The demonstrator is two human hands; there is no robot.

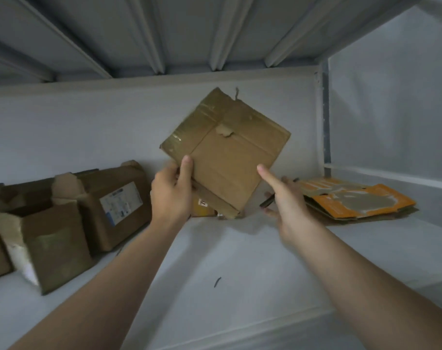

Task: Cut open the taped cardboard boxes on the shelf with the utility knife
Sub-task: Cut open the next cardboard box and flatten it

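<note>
Currently mid-step: holding a box (227, 152) aloft over the shelf (240, 261), tilted corner-up like a diamond, clear of the shelf altogether. Gripped at its seven o'clock edge by the left hand (172, 195), thumb flat on the front face, fingers hidden behind. Taped along the ten o'clock side, tape (189, 132) glossy and seemingly uncut; torn a little at centre and at the top corner. Clasping a dark slim tool in the right hand (288, 208), probably the knife (267, 202), lower fingers curled under it, forefinger straight and reaching to the box's four o'clock edge; cannot tell whether touching, nor whether the blade is out.

Likely looking the box over to find the seam. Next: steady it, preferably down on the shelf, bring the tip to the tape line and draw along it, away from the left thumb.

Hemmed at nine o'clock by opened boxes (63, 223), at three o'clock by flattened orange cartons (361, 200), behind by the wall (88, 127), overhead by the ribbed deck (189, 34). Plenty of bare shelf at six o'clock for setting down and cutting.
</note>
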